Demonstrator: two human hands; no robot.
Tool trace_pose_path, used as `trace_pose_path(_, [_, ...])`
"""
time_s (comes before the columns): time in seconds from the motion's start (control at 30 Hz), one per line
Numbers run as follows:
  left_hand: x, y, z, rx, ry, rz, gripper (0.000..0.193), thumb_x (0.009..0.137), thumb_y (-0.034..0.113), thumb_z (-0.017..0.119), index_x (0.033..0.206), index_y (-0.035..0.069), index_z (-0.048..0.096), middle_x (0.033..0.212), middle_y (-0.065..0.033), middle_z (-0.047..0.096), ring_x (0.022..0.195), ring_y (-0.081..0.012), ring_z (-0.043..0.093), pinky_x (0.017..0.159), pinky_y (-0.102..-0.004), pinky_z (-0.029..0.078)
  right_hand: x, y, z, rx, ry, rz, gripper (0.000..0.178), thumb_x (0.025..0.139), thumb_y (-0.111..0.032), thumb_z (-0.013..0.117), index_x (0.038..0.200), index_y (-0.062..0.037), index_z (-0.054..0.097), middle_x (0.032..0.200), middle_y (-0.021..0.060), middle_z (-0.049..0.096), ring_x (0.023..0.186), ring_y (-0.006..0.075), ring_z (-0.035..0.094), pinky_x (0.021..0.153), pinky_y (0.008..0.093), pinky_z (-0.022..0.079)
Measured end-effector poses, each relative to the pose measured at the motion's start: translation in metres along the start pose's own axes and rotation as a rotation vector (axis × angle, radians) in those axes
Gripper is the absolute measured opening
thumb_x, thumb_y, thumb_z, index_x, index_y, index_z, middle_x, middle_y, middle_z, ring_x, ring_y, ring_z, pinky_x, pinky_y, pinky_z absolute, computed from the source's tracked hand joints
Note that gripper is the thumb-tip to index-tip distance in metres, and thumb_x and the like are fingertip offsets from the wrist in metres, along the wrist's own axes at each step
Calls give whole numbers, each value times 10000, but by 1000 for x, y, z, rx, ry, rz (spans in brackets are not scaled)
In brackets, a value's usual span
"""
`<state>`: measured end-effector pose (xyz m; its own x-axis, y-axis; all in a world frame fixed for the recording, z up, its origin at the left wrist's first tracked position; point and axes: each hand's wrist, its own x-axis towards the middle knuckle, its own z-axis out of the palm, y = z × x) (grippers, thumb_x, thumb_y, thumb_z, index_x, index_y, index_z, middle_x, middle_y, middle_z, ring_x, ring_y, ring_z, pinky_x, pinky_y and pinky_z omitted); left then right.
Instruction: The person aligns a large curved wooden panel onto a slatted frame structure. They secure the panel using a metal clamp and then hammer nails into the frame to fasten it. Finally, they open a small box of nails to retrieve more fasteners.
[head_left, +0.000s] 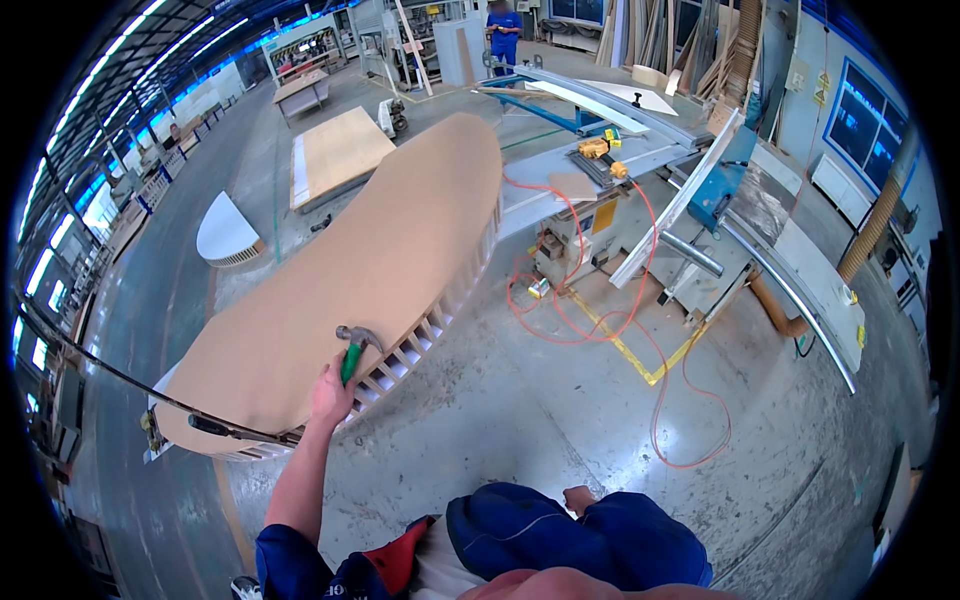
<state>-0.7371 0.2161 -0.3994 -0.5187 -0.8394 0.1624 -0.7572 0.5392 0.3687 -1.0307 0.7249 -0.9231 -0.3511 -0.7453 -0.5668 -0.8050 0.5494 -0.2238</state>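
Observation:
My left hand (333, 398) is wrapped around the green handle of a claw hammer (358, 343). The hammer's metal head is over the near edge of a large curved brown panel (350, 235). Below that edge, a row of upright slats (403, 357) with gaps between them forms the panel's side. A long bar clamp (209, 425) with a dark handle reaches across the panel's near left end. Only a small part of my right hand (577, 499) shows, close to my body beside the dark blue clothing; its fingers are too hidden to read.
To the right stands a sliding table saw (640, 165) with a yellow nail gun (595, 149) on top. An orange air hose (655, 425) loops over the floor. Further back are a stack of boards (340, 155), a white half-round piece (226, 228) and a person in blue (503, 35).

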Motion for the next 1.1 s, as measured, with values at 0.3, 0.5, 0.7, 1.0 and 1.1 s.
trace_pose_path(0.3, [43, -51, 11, 168, 6, -104, 583, 926, 189, 661, 1491, 178, 516, 1317, -162, 604, 1286, -365, 548, 1072, -503, 448, 38, -78, -44, 508, 73, -58, 255, 813, -249, 697, 964, -49, 747, 924, 181, 754, 815, 349, 734, 745, 461, 589])
trace_pose_path(0.5, [30, -72, 17, 282, 132, -144, 635, 959, 420, 613, 1525, 163, 485, 1409, -120, 548, 1371, -312, 475, 1196, -506, 304, 58, -146, -100, 1240, -8, 332, 289, 872, -197, 721, 1040, 37, 748, 799, 86, 702, 685, 178, 679, 585, 334, 555])
trace_pose_path(0.7, [26, -73, 9, 297, 188, -81, 637, 954, 447, 608, 1504, 142, 504, 1390, -110, 562, 1363, -281, 483, 1197, -488, 304, 61, -183, -129, 965, 82, 84, 312, 922, -284, 689, 1021, 0, 770, 768, 83, 711, 692, 169, 677, 649, 354, 546])
trace_pose_path(1.0, [32, -81, -4, 222, 186, -14, 577, 945, 424, 634, 1444, 142, 569, 1340, -105, 594, 1286, -294, 545, 1151, -466, 367, 64, -320, -346, 927, 393, -502, 315, 984, -305, 668, 1016, 4, 722, 736, 109, 681, 674, 175, 618, 658, 362, 509])
trace_pose_path(1.1, [33, -83, -2, 233, 197, -8, 589, 950, 431, 626, 1460, 145, 557, 1387, -117, 573, 1330, -294, 515, 1181, -473, 333, 42, -381, -438, 895, 464, -670, 232, 977, -226, 682, 982, 5, 706, 721, 80, 674, 650, 127, 598, 637, 327, 506])
